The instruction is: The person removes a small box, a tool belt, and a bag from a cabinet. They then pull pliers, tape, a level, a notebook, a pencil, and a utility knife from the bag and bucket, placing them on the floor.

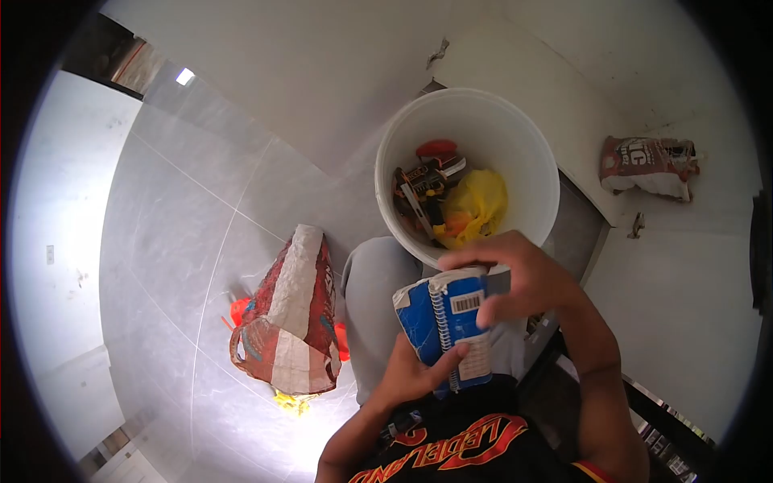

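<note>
**Left hand (405, 376) holds the blue notebook (459, 324); right hand (522, 283) arches over its corner**

We see the left hand closed on the notebook's lower part, its thumb laid across the front and the other fingers mostly hidden behind. Its forearm slants up from the bottom of the view. The right hand is parted, wrist bent inward: its fingers reach over the top edge and its thumb sits at the right edge, near the barcode label (466, 303). We cannot tell how firmly it touches.

The spiral-bound notebook tilts slightly above the person's lap, just on the near side of the white bucket (531, 165). Inside the bucket we see a yellow plastic bag (485, 197) beside assorted tools.
</note>
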`<action>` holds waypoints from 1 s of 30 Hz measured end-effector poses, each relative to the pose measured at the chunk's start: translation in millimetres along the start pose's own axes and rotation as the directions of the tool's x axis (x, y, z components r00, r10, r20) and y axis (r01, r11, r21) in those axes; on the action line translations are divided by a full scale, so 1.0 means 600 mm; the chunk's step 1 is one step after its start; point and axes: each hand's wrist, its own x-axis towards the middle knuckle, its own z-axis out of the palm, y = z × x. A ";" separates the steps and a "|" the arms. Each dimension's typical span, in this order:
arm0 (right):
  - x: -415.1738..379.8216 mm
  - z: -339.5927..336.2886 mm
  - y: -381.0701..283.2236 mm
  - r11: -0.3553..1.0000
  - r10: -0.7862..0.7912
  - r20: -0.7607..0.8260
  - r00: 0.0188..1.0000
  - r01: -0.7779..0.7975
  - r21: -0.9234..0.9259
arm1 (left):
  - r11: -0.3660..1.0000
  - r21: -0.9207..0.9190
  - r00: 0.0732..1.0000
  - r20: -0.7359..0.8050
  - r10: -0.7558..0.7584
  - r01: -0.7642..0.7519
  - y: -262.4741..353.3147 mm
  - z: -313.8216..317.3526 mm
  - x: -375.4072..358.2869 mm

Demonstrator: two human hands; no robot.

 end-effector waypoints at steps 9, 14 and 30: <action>-0.020 -0.016 0.060 0.905 0.209 -0.299 0.931 -0.300 -0.302 | 0.996 -0.085 0.974 -0.224 0.018 -0.038 -0.096 -0.025 -0.011; 0.057 -0.044 0.146 0.740 0.326 -0.042 0.945 -0.282 -0.611 | 0.998 -0.054 0.956 -0.293 0.026 -0.043 -0.137 -0.059 -0.009; 0.189 0.025 0.366 0.437 0.611 -0.133 0.780 -0.472 -0.766 | 0.992 0.091 0.963 -0.247 0.109 -0.089 -0.135 -0.066 -0.005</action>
